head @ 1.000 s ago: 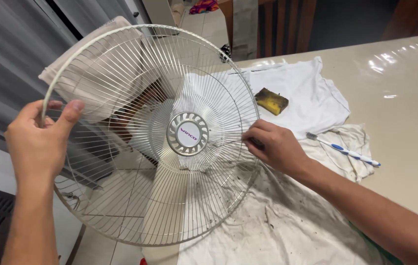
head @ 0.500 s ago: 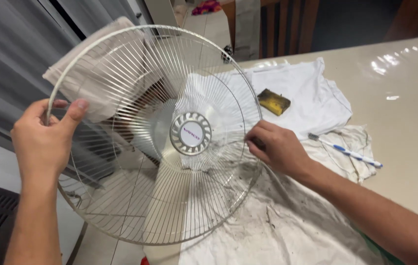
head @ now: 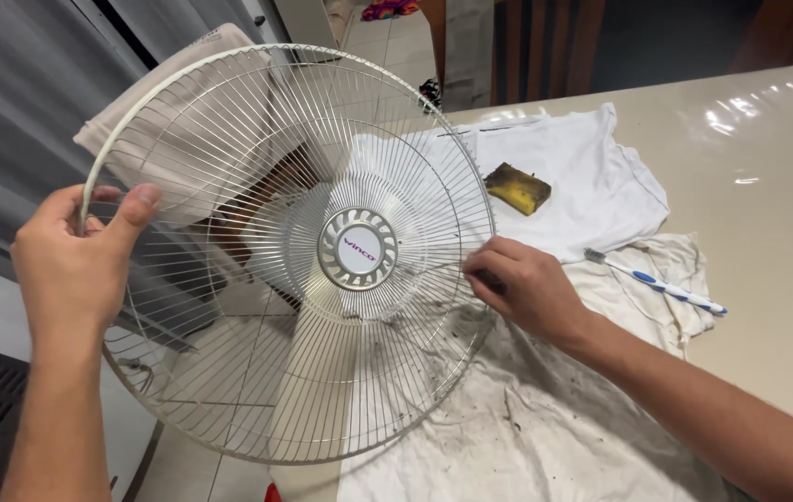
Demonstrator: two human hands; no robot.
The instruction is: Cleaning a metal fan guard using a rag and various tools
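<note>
Left hand [head: 75, 265] clamps the fan grille [head: 289, 251] rim, tilting it upright; right hand [head: 522, 284] pinches its right edge, steadying it over the dirty cloth [head: 526, 418].

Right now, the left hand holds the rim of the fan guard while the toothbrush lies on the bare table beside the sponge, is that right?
Not quite. The head view shows the toothbrush lying on the stained cloth, apart from the sponge, which sits on the white shirt. The left hand does hold the rim of the fan guard.

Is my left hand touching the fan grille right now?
Touching. The head view shows the left hand gripping the fan grille at its outer rim, thumb pressed over the front.
</note>
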